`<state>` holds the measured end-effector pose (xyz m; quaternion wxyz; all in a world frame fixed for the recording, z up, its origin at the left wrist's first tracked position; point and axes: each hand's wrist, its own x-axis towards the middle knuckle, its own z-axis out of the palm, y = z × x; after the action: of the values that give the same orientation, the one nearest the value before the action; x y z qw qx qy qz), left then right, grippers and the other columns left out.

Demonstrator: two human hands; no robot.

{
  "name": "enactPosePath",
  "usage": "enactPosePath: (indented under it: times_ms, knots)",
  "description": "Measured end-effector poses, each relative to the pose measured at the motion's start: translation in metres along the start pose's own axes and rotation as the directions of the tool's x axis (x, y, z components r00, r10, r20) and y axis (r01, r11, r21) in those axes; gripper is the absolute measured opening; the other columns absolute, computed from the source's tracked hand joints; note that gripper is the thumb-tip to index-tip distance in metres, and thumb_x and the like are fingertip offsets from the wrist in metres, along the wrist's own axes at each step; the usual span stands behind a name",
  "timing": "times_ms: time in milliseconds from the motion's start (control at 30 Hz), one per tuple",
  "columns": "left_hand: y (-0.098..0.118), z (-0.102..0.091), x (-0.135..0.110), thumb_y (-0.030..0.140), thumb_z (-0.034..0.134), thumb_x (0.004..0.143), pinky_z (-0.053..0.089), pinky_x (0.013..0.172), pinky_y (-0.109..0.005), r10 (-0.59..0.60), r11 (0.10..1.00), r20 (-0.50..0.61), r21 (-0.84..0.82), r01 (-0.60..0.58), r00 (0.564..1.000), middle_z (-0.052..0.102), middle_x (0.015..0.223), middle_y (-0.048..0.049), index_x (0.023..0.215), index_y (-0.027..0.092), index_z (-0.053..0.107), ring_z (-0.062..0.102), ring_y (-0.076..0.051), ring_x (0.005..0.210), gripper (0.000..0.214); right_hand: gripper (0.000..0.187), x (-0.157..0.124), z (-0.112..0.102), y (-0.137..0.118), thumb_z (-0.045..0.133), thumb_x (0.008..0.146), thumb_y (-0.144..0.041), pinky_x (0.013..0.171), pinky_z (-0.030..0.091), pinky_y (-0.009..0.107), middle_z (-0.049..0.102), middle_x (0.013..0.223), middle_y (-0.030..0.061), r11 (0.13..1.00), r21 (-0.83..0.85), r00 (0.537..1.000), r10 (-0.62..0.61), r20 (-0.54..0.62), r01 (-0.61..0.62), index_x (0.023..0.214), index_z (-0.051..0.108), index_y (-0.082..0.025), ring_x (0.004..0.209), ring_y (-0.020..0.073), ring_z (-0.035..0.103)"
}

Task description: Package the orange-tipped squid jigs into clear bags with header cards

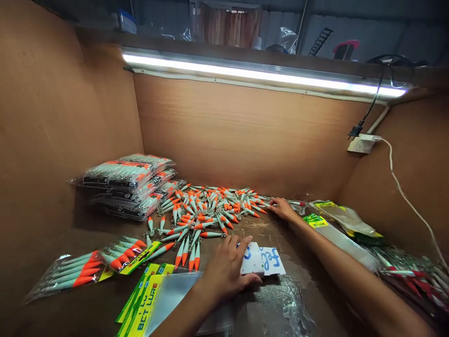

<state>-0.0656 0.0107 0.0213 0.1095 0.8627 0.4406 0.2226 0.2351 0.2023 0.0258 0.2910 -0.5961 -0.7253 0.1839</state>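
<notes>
A pile of loose orange-and-white fishing lures (206, 213) lies spread on the brown table. My right hand (282, 208) reaches to the pile's right edge, fingers curled at a lure there; whether it grips one is unclear. My left hand (224, 271) rests near the front, thumb and fingers closed on a white card with blue lettering (263, 260). Under and beside that hand lie clear bags with yellow "BCT LURE" headers (150, 304).
Filled lure packs are stacked at the back left (129, 182), and two filled bags (91, 267) lie at the front left. Empty bags (343, 220) and more lures (414, 276) sit on the right. Brown board walls enclose the bench; a light strip (263, 75) and socket (363, 142) hang behind.
</notes>
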Motion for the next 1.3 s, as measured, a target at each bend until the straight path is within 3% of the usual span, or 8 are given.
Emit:
enactPosePath:
  times_ms: [133,333,533,667,833,967,1133,1300]
  knots:
    - [-0.002,0.005,0.000,0.071,0.068,0.070,0.042,0.101,-0.048,-0.008,1.000,0.025,-0.004,0.008,1.000,0.054,0.127,-0.0120,0.147,0.030,0.039,0.049,-0.035,0.119,0.091,0.059,-0.042,-0.010,-0.009,0.046,0.089,-0.065,0.057,0.045,0.026,0.073,0.095,0.0104,0.989,0.148,0.994,-0.020,0.104,0.004,0.106,0.067,-0.012,0.064,0.0146,0.059]
    - [-0.008,0.009,0.002,0.067,0.073,0.068,0.040,0.103,-0.047,-0.015,1.000,0.016,-0.014,0.015,1.000,0.054,0.130,-0.0122,0.147,0.027,0.038,0.048,-0.034,0.122,0.095,0.040,-0.135,-0.034,-0.028,0.068,0.080,-0.053,0.057,0.045,0.025,0.073,0.082,0.0042,0.962,0.272,0.913,-0.129,0.388,0.021,0.097,0.072,-0.017,0.065,0.0157,0.060]
    - [-0.001,0.010,0.003,0.071,0.070,0.068,0.041,0.101,-0.047,0.039,0.999,0.001,-0.025,-0.039,0.999,0.056,0.129,-0.0124,0.147,0.027,0.038,0.051,-0.034,0.119,0.096,0.028,-0.178,0.005,-0.052,0.064,0.086,-0.048,0.066,0.046,0.029,0.072,0.080,0.0042,0.976,0.025,0.950,-0.216,0.223,0.216,0.088,0.076,-0.023,0.075,0.0204,0.062]
    - [-0.003,0.011,0.003,0.072,0.072,0.065,0.042,0.100,-0.047,0.062,0.998,-0.048,-0.025,-0.064,0.997,0.057,0.127,-0.0128,0.149,0.025,0.035,0.052,-0.033,0.115,0.103,0.021,-0.172,0.031,-0.064,0.063,0.090,-0.041,0.076,0.045,0.032,0.068,0.084,0.0054,0.896,-0.043,0.888,-0.430,0.163,0.441,0.089,0.074,-0.023,0.087,0.0219,0.058]
    - [-0.008,0.011,0.003,0.067,0.077,0.062,0.042,0.099,-0.046,0.041,0.999,-0.055,0.014,-0.040,0.998,0.057,0.126,-0.0112,0.148,0.028,0.035,0.052,-0.034,0.115,0.104,0.027,-0.133,0.013,-0.063,0.062,0.089,-0.046,0.082,0.047,0.032,0.070,0.091,0.0046,0.845,0.169,0.724,-0.524,0.448,0.507,0.095,0.077,-0.024,0.088,0.0208,0.061]
    - [-0.008,0.012,0.002,0.068,0.077,0.063,0.042,0.100,-0.046,0.056,0.998,-0.042,0.001,-0.056,0.998,0.057,0.126,-0.0108,0.149,0.029,0.034,0.052,-0.034,0.116,0.104,0.038,-0.075,0.009,-0.056,0.054,0.091,-0.048,0.073,0.047,0.031,0.073,0.088,0.0061,0.971,0.023,0.958,-0.240,0.158,0.240,0.097,0.075,-0.018,0.080,0.0215,0.063]
    - [-0.005,0.009,0.001,0.069,0.076,0.063,0.042,0.101,-0.047,0.065,0.998,-0.029,-0.009,-0.065,0.997,0.058,0.124,-0.0111,0.150,0.028,0.032,0.051,-0.033,0.117,0.105,0.025,-0.027,0.044,-0.055,0.068,0.079,-0.041,0.075,0.043,0.031,0.072,0.089,0.0089,0.989,-0.051,0.990,-0.138,-0.024,0.136,0.083,0.073,-0.017,0.082,0.0235,0.061]
    - [-0.005,0.008,0.001,0.068,0.076,0.063,0.042,0.101,-0.047,0.046,0.999,-0.032,-0.011,-0.046,0.998,0.058,0.124,-0.0109,0.149,0.029,0.032,0.052,-0.033,0.116,0.105,0.042,-0.029,0.041,-0.057,0.045,0.092,-0.046,0.074,0.045,0.032,0.071,0.094,0.0100,0.990,0.004,0.987,-0.141,-0.071,0.142,0.099,0.071,-0.013,0.082,0.0227,0.061]
